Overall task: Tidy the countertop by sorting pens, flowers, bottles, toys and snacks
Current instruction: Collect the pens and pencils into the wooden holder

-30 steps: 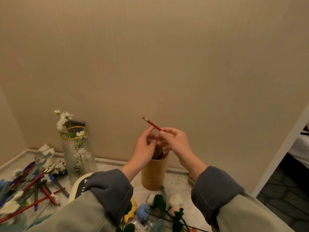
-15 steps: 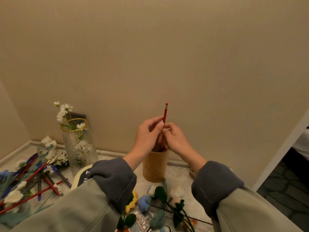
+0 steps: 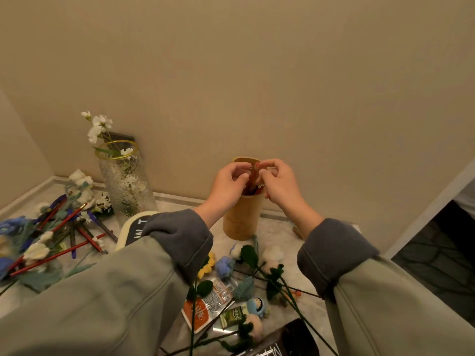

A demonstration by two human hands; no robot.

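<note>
Fingers [image 3: 270, 164] of left hand [image 3: 227, 185] and right hand [image 3: 281, 185] pinch pencil [image 3: 253, 177] in wooden cylinder [image 3: 240, 222].

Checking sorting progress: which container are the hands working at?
The wooden cup holding pencils; the glass vase to its left holds white flowers.

My only view comes from the camera on my head, looking forward and down along my forearms into the corner where the countertop [image 3: 279, 233] meets the beige wall [image 3: 257, 73]. It sits close (my sleeves [image 3: 102, 304] fill the whole lower edge), with my left hand [image 3: 226, 183] and right hand [image 3: 280, 183] near the middle. The wide lens also takes in the dark floor [image 3: 437, 265] at far right.
</note>
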